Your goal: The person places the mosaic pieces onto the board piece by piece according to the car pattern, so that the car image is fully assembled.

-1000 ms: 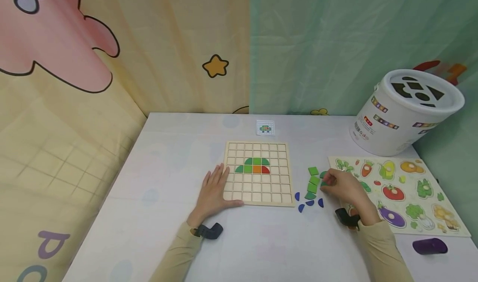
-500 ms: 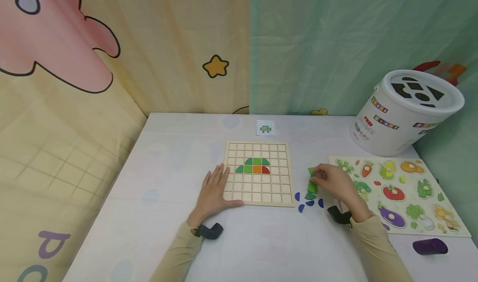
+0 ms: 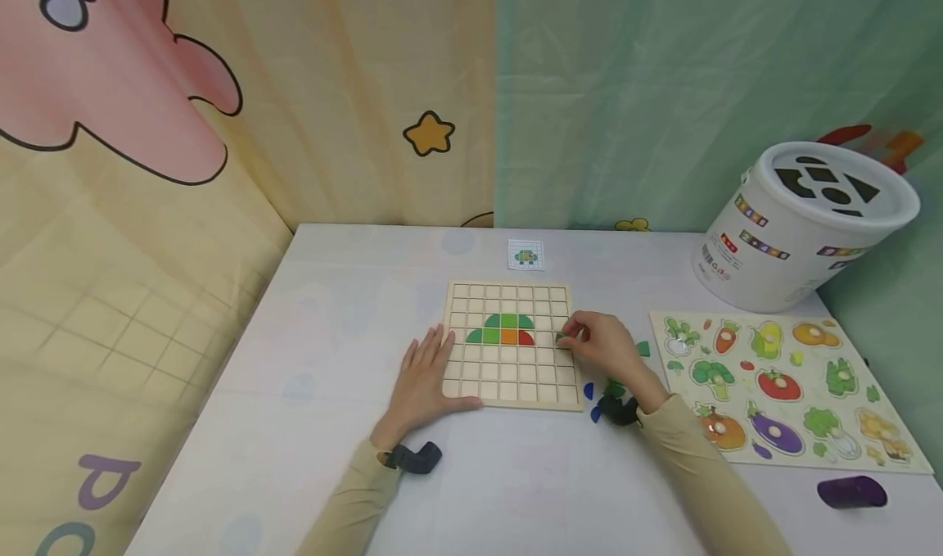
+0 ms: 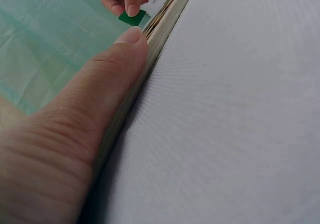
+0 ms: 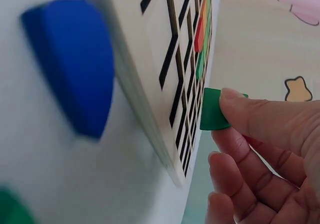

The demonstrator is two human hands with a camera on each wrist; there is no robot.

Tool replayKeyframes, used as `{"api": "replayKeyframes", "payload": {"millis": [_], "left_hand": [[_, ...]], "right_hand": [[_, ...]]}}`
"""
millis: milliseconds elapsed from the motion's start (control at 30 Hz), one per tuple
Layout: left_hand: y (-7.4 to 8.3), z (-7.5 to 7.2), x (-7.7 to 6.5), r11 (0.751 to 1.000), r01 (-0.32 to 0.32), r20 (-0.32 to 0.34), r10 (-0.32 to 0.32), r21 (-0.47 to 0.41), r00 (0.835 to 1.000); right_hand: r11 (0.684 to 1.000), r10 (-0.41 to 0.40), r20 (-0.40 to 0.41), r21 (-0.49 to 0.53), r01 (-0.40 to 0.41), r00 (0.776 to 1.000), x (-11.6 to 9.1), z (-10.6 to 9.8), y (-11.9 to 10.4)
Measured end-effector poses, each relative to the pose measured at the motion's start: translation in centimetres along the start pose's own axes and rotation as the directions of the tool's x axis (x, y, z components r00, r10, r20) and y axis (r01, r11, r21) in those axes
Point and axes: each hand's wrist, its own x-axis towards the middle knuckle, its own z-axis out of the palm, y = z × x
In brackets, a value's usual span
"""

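My left hand (image 3: 418, 388) rests at the lower left corner of a wooden grid board (image 3: 545, 376), its fingers straight along the left side and the thumb along the near edge. Set in the board are green pieces (image 3: 508, 320), an orange square (image 3: 508, 337) and a red quarter-circle (image 3: 525, 338). My right hand (image 3: 607, 347) pinches a dark green quarter-circle piece (image 5: 212, 108) between thumb and fingers, just above the board's right side. Blue rounded pieces (image 3: 588, 391) lie right of the board. Under the right forearm, green pieces (image 3: 615, 388) are partly hidden.
A small pattern card (image 3: 526, 255) lies beyond the board. On the right are a vegetable puzzle board (image 3: 803, 351), a white bucket (image 3: 766, 245) with shape holes in its lid, and a purple cylinder-like object (image 3: 851, 492). Curtains stand behind the table.
My right hand has picked a dark green piece from the loose pieces on the right and carried it left to the board's right side. The left hand stays put.
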Motion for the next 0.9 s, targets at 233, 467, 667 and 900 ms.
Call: {"api": "replayKeyframes", "payload": {"millis": [233,467,667,900], "left_hand": [[-0.1,0.1,0.0,1.000,-0.003,-0.011,0.003,-0.019,1.000],[-0.1,0.1,0.0,1.000,0.012,0.011,-0.012,-0.023,1.000],[0.0,0.0,0.0,1.000,-0.001,-0.007,0.001,-0.019,1.000],[0.0,-0.1,0.1,1.000,0.006,0.004,-0.006,-0.007,1.000]], "right_hand": [[1.000,0.013,0.054,-0.006,-0.012,0.998,1.3,0.9,-1.1],[0.999,0.015,0.081,-0.038,-0.012,0.997,1.9,1.5,-1.4],[0.999,0.021,0.094,-0.045,-0.017,0.995,1.9,1.7,-1.3],[0.998,0.009,0.076,-0.067,-0.004,0.997,1.9,1.8,-1.6]]}}
